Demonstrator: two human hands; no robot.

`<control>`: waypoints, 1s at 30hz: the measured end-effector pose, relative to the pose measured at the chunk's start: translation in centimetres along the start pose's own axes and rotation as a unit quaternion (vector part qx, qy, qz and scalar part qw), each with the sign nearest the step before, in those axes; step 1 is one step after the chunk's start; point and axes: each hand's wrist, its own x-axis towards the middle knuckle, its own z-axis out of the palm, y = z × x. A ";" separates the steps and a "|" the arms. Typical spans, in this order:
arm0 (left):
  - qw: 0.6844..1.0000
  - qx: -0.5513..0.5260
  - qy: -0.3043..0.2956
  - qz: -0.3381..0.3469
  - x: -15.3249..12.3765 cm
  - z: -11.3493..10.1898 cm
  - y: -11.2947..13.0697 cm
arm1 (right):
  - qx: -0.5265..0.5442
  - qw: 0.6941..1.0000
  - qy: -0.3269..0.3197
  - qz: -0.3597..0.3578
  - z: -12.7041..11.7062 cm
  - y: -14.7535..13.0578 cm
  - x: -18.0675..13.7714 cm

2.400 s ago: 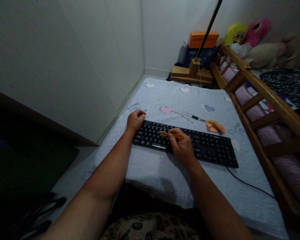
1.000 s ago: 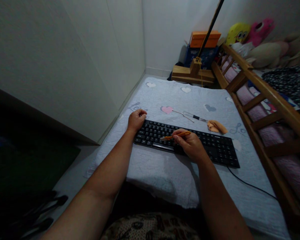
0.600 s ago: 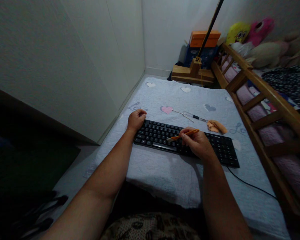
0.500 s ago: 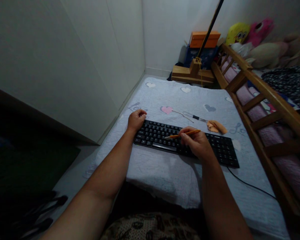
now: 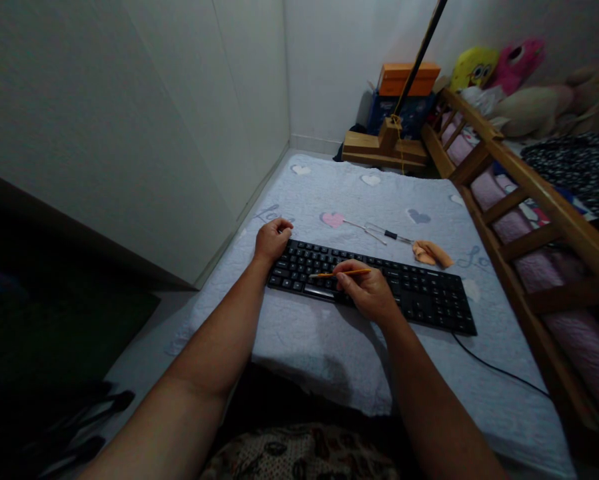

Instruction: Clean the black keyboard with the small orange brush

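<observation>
A black keyboard (image 5: 419,293) lies across a pale quilted mat (image 5: 329,347) with heart prints. My left hand (image 5: 272,240) is curled in a fist at the keyboard's far left corner, resting against its edge. My right hand (image 5: 366,293) pinches a thin orange stick-like tool (image 5: 342,273) and holds it nearly flat over the keys, its tip pointing left onto the left half of the keyboard. The keyboard's black cable (image 5: 499,370) runs off to the right.
Beyond the keyboard lie a metal tool with a dark grip (image 5: 379,232) and an orange cloth (image 5: 430,253). A wooden bed frame (image 5: 519,193) runs along the right, with plush toys (image 5: 499,67) on top. A wooden stand (image 5: 384,147) and boxes (image 5: 404,80) sit at the far end.
My right hand slid right along the keyboard with the orange tool, then back left; the tool's tip now sits further left. My left hand has stayed put.
</observation>
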 end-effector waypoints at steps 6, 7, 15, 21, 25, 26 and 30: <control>1.000 0.000 0.000 -0.001 0.0 0.1 -0.1 | -0.039 0.999 0.034 0.001 -0.9 -0.3 -0.1; 1.000 0.001 0.000 0.000 0.0 0.1 -0.1 | -0.047 0.998 0.037 0.005 -1.0 -0.4 -0.1; 1.000 0.000 -0.001 0.001 0.0 -0.1 -0.1 | -0.123 0.991 0.050 0.003 -2.8 -1.1 -0.4; 1.000 0.001 0.001 -0.003 0.0 0.0 0.1 | -0.138 0.989 0.058 0.009 -3.9 -1.5 -0.7; 1.000 0.007 0.003 -0.003 0.0 -0.1 0.2 | -0.144 0.988 0.056 0.025 -4.7 -1.7 -0.9; 1.000 0.008 0.002 -0.004 0.0 -0.1 0.3 | -0.147 0.987 0.057 0.029 -4.9 -1.7 -1.0; 1.000 0.009 0.001 -0.004 -0.1 -0.2 0.5 | -0.152 0.985 0.066 0.038 -5.8 -1.9 -1.5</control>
